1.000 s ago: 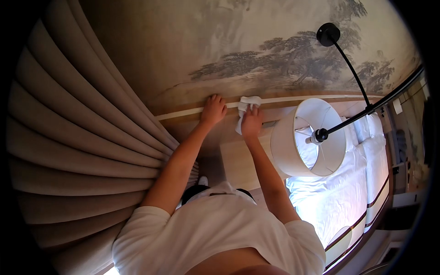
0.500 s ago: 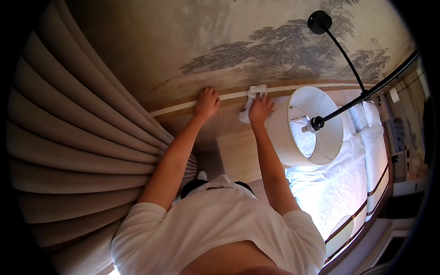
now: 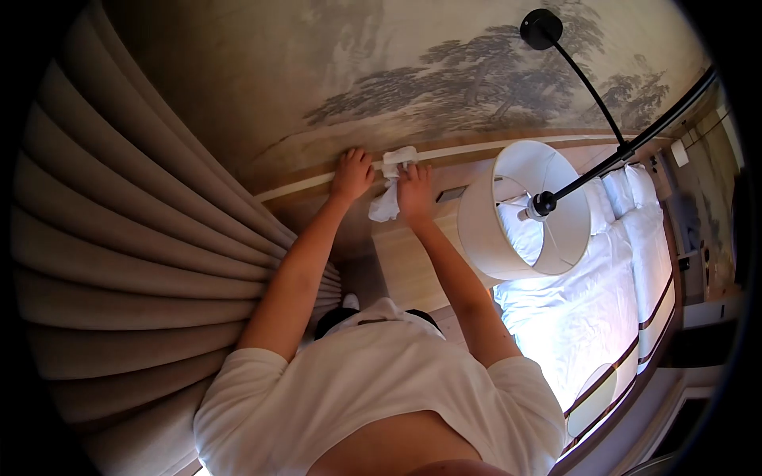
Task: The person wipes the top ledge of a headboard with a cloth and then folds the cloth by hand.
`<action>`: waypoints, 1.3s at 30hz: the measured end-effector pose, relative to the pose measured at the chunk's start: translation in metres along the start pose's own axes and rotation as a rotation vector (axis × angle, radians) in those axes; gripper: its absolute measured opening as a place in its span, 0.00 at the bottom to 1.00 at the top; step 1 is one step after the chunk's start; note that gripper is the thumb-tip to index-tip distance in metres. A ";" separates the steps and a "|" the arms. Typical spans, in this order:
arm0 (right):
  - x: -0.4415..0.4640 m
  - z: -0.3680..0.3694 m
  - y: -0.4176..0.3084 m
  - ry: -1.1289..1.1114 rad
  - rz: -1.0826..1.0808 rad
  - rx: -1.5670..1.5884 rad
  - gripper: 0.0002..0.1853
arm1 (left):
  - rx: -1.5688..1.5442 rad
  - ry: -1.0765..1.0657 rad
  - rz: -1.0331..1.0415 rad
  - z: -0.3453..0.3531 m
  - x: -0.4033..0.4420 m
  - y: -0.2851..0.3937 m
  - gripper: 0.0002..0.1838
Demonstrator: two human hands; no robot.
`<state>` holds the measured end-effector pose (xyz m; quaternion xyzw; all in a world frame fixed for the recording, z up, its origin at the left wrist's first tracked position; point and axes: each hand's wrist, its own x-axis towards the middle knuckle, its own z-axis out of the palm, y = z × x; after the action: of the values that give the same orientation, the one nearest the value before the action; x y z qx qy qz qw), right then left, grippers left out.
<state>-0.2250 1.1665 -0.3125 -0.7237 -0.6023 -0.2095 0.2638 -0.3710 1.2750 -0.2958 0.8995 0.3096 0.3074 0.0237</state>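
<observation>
A crumpled white cloth (image 3: pixel 385 205) lies over the narrow ledge (image 3: pixel 309 184) at the foot of the painted wall. My right hand (image 3: pixel 414 190) presses it there, fingers bent over its right side; part of the cloth sticks out past the fingertips and part hangs down on the left. Just left of the cloth, my left hand (image 3: pixel 352 174) rests on the same ledge, holding nothing, its fingers apart and the tips at the wall. A small gap separates the two hands.
A white drum lampshade (image 3: pixel 480 214) on a black wall-mounted arm (image 3: pixel 587 181) hangs right of my right forearm. Pleated brown curtains (image 3: pixel 151 238) fill the left side. Below the ledge is a pale wooden top (image 3: pixel 409 262); a bed with white bedding (image 3: pixel 571 317) stands to the right.
My right hand has slid left along the ledge with the cloth, closer to my left hand. The left hand has stayed nearly in place. The view has shifted slightly.
</observation>
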 end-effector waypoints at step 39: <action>0.003 0.000 0.048 0.059 0.257 -0.096 0.19 | 0.027 -0.046 -0.005 0.000 -0.001 0.001 0.07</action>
<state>-0.1770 1.1622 -0.3176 -0.8001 -0.4859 -0.2238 0.2713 -0.3707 1.2735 -0.2964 0.9058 0.3154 0.2823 0.0197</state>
